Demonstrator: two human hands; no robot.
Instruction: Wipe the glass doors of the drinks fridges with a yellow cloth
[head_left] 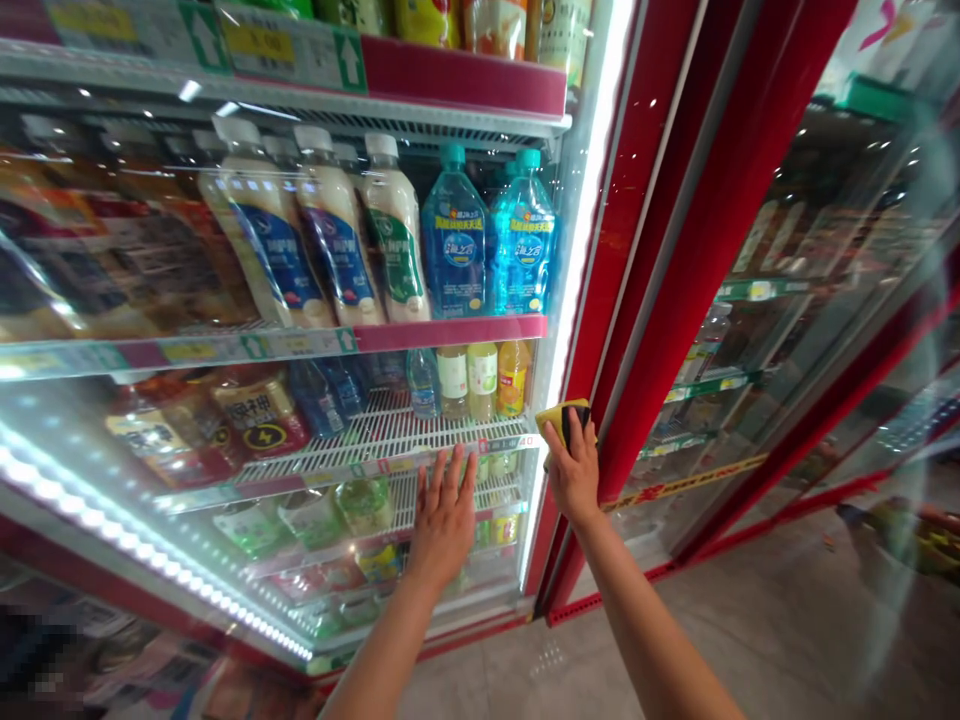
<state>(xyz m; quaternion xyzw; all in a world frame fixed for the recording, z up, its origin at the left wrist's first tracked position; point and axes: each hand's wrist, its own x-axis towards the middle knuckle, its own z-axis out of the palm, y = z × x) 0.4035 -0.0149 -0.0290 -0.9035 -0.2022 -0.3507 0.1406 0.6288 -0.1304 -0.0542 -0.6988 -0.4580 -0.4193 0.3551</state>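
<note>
My left hand (444, 515) lies flat with its fingers stretched out against the glass door (360, 395) of a lit drinks cooler. Nothing is in it. Over at the door's right edge, my right hand (576, 475) presses a yellow-and-black cleaning cloth (553, 414) against the red frame (611, 330). Its fingers lie over the cloth and hide part of it. Behind the glass, close to both hands, small bottles of yellow drink (513, 378) stand on a wire shelf (390, 425). Blue bottles (454, 245) fill the shelf above.
White-capped bottles (394, 230) and dark drinks line the shelves to the left. A bright light strip (577, 260) runs down the cooler's right side. More glass doors (750, 330) continue at right. Grey floor (517, 670) lies below; blurred packages (97, 650) are at lower left.
</note>
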